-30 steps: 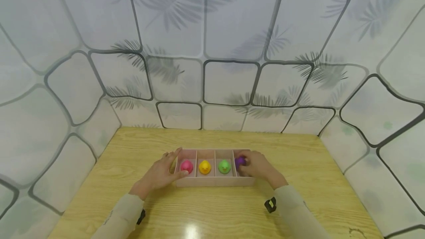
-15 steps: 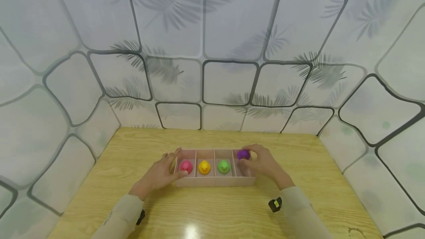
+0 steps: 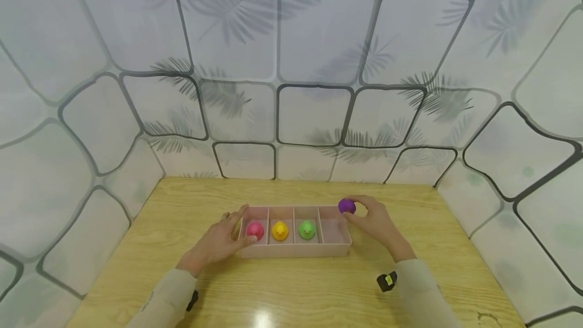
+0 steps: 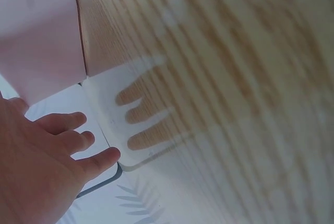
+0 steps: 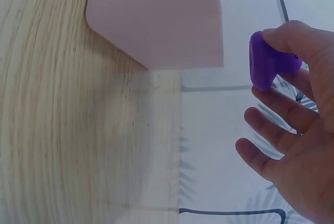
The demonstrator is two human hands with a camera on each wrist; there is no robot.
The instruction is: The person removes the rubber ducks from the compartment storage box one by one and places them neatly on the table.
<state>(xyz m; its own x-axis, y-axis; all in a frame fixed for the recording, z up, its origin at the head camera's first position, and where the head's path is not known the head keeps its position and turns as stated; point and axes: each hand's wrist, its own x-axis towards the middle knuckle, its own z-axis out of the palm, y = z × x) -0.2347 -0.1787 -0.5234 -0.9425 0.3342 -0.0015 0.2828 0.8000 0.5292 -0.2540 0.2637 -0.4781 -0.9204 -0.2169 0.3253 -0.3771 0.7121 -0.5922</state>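
Observation:
A pink box (image 3: 296, 251) with a row of compartments lies on the table. My left hand (image 3: 217, 241) rests on its left end, thumb over the front near a pink toy duck (image 3: 255, 230) and a finger at the back corner. In the left wrist view, the other fingers (image 4: 96, 164) stretch out beside the box. A yellow duck (image 3: 280, 231) and a green duck (image 3: 306, 230) sit in the middle compartments. My right hand (image 3: 379, 222) pinches a purple toy duck (image 5: 263, 59) between thumb and finger, above the rim at the box's back right corner. The rightmost compartment is bare.
The wooden table (image 3: 291, 292) has patterned wall covering (image 3: 314, 115) behind it and on both sides. Black wrist devices, such as the one (image 3: 387, 281) by the right sleeve, stick out under the forearms.
My right hand has lifted the purple duck out of the rightmost compartment and carried it up and to the right. The left hand and the box have stayed in place.

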